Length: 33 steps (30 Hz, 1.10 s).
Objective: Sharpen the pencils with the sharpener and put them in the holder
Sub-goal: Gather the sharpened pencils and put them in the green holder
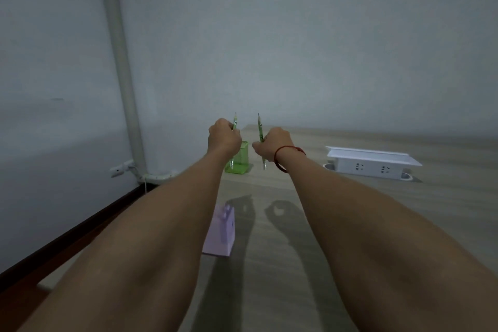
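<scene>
My left hand [223, 137] grips a green pencil [235, 122] upright, sharpened tip up, just above the green translucent holder [238, 166] at the far end of the table. Its lower end shows through the holder's wall. My right hand [273, 147], with a red cord at the wrist, grips a second green pencil [260, 129], also tip up, to the right of the holder and above the tabletop. A lilac box-shaped sharpener [219, 234] stands on the table nearer to me, partly behind my left forearm.
A white power strip box with sockets [370, 162] sits at the right on the wooden table [269, 264]. The table's left edge drops to a dark floor strip. A white pipe [121, 62] and a wall socket [121, 168] stand in the left corner.
</scene>
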Available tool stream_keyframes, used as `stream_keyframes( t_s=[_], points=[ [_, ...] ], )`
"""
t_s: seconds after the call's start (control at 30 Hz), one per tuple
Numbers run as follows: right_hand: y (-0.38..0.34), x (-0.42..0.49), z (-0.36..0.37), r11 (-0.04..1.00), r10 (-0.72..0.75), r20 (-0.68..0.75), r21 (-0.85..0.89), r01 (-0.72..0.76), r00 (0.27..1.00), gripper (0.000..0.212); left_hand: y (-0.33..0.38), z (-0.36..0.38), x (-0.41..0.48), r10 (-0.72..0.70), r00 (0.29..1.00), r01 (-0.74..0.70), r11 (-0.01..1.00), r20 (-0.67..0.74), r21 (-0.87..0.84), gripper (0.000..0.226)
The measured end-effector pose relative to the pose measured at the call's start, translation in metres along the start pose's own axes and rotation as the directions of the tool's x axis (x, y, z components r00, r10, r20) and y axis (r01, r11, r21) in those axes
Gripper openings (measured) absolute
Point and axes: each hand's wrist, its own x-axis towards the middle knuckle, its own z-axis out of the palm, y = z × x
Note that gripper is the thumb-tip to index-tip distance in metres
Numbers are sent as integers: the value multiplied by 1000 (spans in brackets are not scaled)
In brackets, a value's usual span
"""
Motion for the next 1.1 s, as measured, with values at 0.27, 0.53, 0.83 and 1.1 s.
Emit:
stream_keyframes(
  t_s=[0.27,0.53,0.83,1.1],
  points=[
    [-4,87,44,997,-57,-33,49,58,998,42,-43,24,85,74,995,-77,996,-62,-40,20],
    [-20,147,68,951,-69,-236,279,135,969,20,-57,43,147,94,980,-115,986,-174,-120,22],
    [11,168,109,992,-52,-122,105,65,991,23,-96,79,150,50,996,-56,995,-76,-81,19],
    [28,166,128,997,0,-40,79,3,999,27,-114,92,140,-157,986,152,984,50,94,23]
  ],
)
